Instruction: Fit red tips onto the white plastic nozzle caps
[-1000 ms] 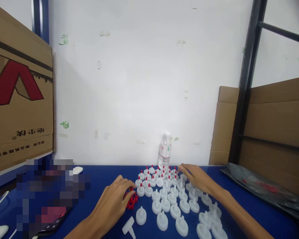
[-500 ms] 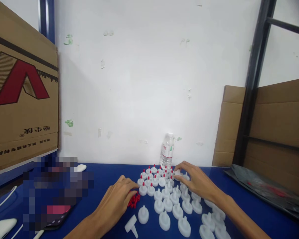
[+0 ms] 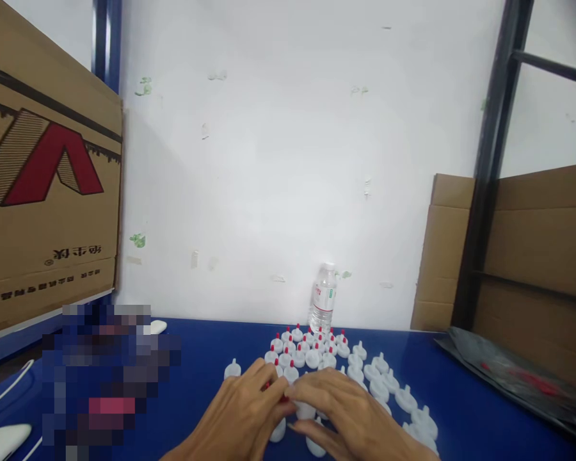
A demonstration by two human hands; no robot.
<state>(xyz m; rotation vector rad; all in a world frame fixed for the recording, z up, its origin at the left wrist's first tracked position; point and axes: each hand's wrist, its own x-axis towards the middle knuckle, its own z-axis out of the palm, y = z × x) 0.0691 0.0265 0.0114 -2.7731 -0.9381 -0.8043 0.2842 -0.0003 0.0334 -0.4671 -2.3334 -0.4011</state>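
Observation:
My left hand [image 3: 244, 416] and my right hand [image 3: 352, 416] meet low in the middle, over the blue table [image 3: 206, 349]. My right hand's fingers pinch a white nozzle cap [image 3: 305, 410]. My left hand's fingertips hold a small red tip [image 3: 284, 398] right against that cap. Behind the hands stand several white caps with red tips [image 3: 300, 342]. Plain white caps [image 3: 379, 384] spread to the right, and more lie partly hidden under my hands. One white cap [image 3: 232, 369] stands alone to the left.
A clear water bottle [image 3: 323, 298] stands against the white wall. A large cardboard box [image 3: 43, 192] sits at the left, flat cardboard [image 3: 532, 243] and a black rack post [image 3: 484, 173] at the right. A black plastic bag [image 3: 509, 371] lies right; white cables [image 3: 0, 384] lie far left.
My right hand drew back from the far caps with a white cap to meet my left hand, which rose from the red pile. The view tilted slightly up.

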